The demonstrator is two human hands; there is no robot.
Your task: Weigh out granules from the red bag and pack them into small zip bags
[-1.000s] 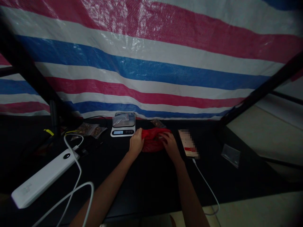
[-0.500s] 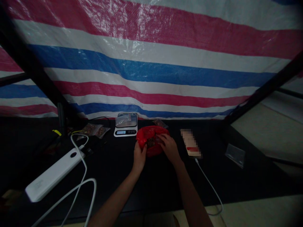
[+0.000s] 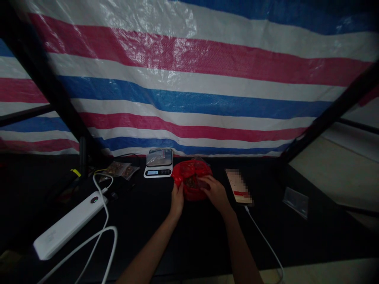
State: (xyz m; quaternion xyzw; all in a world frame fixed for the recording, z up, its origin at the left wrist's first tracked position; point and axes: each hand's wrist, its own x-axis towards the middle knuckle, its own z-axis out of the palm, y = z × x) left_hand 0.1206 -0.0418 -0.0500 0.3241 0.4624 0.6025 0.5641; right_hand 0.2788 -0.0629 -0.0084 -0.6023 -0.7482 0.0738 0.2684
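Spread wider now, a red bag is pinched by left fingers; what right fingers hold is unclear.

Everything is looking dim. White shine is glinting high on the striped sheet. The worktop is looking nearly black. A little screen is glowing. The inside of the red bag is looking dark. Blocky squares are covering part of the phone.
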